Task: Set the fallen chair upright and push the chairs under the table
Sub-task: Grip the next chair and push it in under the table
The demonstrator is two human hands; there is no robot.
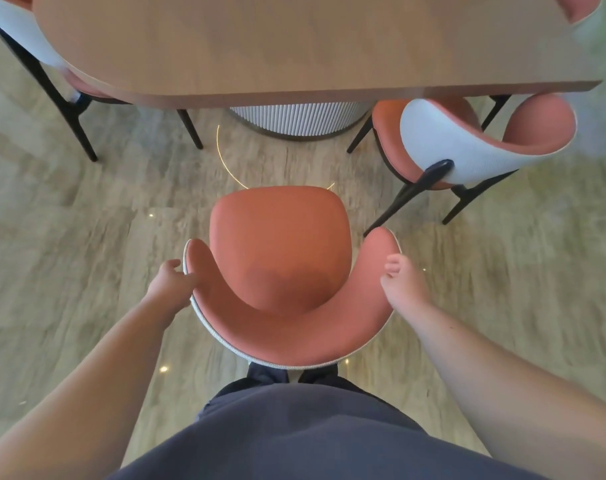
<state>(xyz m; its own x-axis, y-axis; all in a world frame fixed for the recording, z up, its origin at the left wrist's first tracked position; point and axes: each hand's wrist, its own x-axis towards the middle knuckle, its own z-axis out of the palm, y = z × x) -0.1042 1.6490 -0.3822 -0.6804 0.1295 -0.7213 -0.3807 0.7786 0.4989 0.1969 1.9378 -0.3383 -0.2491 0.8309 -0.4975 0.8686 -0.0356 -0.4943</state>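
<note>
A chair (280, 244) with a terracotta seat and a curved backrest, grey on the outside, stands upright right in front of me, a short way off the wooden table (294, 43). My left hand (171, 284) grips the left tip of the backrest, fingers curled round its edge. At the right tip of the backrest my right hand (400, 282) rests on the outer side, fingers loosely bent. The chair's legs are hidden beneath the seat.
A second matching chair (467, 140) stands at the right, its seat partly under the table edge. At the far left is another chair (24, 39). The table's ribbed white pedestal (298, 116) stands on the pale tiled floor beyond the near chair.
</note>
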